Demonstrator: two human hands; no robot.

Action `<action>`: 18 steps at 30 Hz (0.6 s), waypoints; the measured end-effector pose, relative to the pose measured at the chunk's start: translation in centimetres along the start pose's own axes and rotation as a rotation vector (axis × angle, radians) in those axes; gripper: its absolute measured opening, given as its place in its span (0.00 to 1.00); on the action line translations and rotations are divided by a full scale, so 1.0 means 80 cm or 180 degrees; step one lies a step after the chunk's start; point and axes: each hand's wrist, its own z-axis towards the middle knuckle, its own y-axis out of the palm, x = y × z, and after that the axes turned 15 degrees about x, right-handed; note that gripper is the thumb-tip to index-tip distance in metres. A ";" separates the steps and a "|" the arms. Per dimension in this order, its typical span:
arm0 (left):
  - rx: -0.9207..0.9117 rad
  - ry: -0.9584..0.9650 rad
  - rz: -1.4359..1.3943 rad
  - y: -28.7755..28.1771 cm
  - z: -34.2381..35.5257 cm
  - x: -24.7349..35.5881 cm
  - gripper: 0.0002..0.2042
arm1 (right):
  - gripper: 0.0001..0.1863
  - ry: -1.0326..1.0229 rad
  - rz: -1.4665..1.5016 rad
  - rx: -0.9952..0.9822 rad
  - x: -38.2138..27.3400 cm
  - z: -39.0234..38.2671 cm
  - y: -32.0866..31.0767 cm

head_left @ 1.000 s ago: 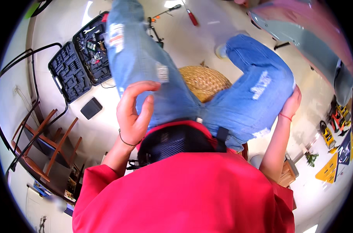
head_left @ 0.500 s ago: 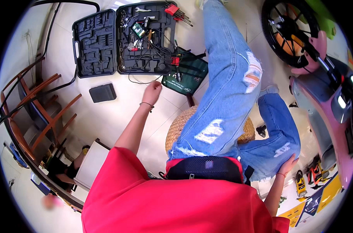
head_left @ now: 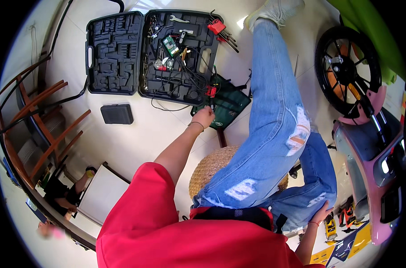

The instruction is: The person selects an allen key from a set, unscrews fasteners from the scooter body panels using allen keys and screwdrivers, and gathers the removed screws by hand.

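Observation:
My left hand (head_left: 204, 117) reaches out over the near edge of a dark green pouch (head_left: 229, 105) on the floor. Its fingers are curled together at the lower end of a small dark tool (head_left: 212, 105); whether they grip it is hidden. Red-handled pieces (head_left: 210, 91) lie just beyond. Farther off, an opened black tool case (head_left: 174, 82) holds a wrench (head_left: 180, 19), a small green circuit board (head_left: 170, 46), black cables and loose metal parts. My right hand (head_left: 320, 213) rests on my right jeans leg, fingers extended.
A red hex key set (head_left: 217, 27) lies by the case's right edge. On the left are a small black box (head_left: 117, 114) and wooden chairs (head_left: 42, 129). A woven stool (head_left: 212, 169) is under me. A pink scooter (head_left: 368, 169) stands right; another person (head_left: 67, 196) is lower left.
My left hand has moved right and its fingers have reached the small tool on the green pouch. The view has shifted, while my right hand stays on my leg.

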 end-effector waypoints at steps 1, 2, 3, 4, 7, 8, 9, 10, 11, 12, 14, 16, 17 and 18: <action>0.0030 0.0322 -0.0169 -0.003 0.002 0.013 0.14 | 0.47 -0.0088 -0.0053 -0.0002 0.003 0.002 0.000; 0.0060 0.0647 -0.0337 -0.006 0.004 0.025 0.13 | 0.47 -0.0159 -0.0103 0.0048 0.004 0.005 0.001; 0.0058 0.0658 -0.0344 -0.015 0.009 0.043 0.13 | 0.47 -0.0158 -0.0099 0.0062 0.000 0.005 0.002; -0.0248 0.0327 -0.0908 -0.028 0.018 0.066 0.12 | 0.44 -0.0222 -0.0310 0.0137 -0.003 0.001 0.002; -0.0149 0.0127 -0.1838 -0.060 0.056 0.126 0.12 | 0.41 -0.0358 -0.0549 0.0268 0.004 0.009 0.003; 0.0198 0.0368 -0.2034 -0.054 0.087 0.127 0.12 | 0.41 -0.0391 -0.0454 0.0274 0.006 0.011 0.004; 0.0455 0.0399 -0.2208 -0.052 0.118 0.135 0.10 | 0.41 -0.0423 -0.0368 0.0282 0.009 0.013 0.005; 0.0689 0.0291 -0.2226 -0.056 0.143 0.156 0.11 | 0.41 -0.0395 -0.0386 0.0322 0.017 0.014 0.001; 0.0763 0.0120 -0.2518 -0.056 0.176 0.162 0.14 | 0.41 -0.0479 -0.0368 0.0332 0.019 0.016 0.001; 0.0844 0.0143 -0.2527 -0.057 0.201 0.170 0.20 | 0.41 -0.0553 -0.0351 0.0342 0.021 0.018 0.003; 0.1028 -0.0181 -0.2228 -0.058 0.248 0.163 0.23 | 0.41 -0.0428 -0.0386 0.0245 -0.021 -0.001 0.012; 0.1097 -0.0786 -0.2234 -0.057 0.275 0.177 0.27 | 0.41 -0.0356 -0.0456 0.0283 -0.042 -0.014 0.011; 0.1072 -0.0771 -0.2240 -0.053 0.276 0.188 0.27 | 0.41 -0.0341 -0.0461 0.0308 -0.046 -0.016 0.009; 0.0813 -0.1058 -0.2868 -0.044 0.260 0.228 0.26 | 0.41 -0.0303 -0.0476 0.0343 -0.046 -0.021 -0.007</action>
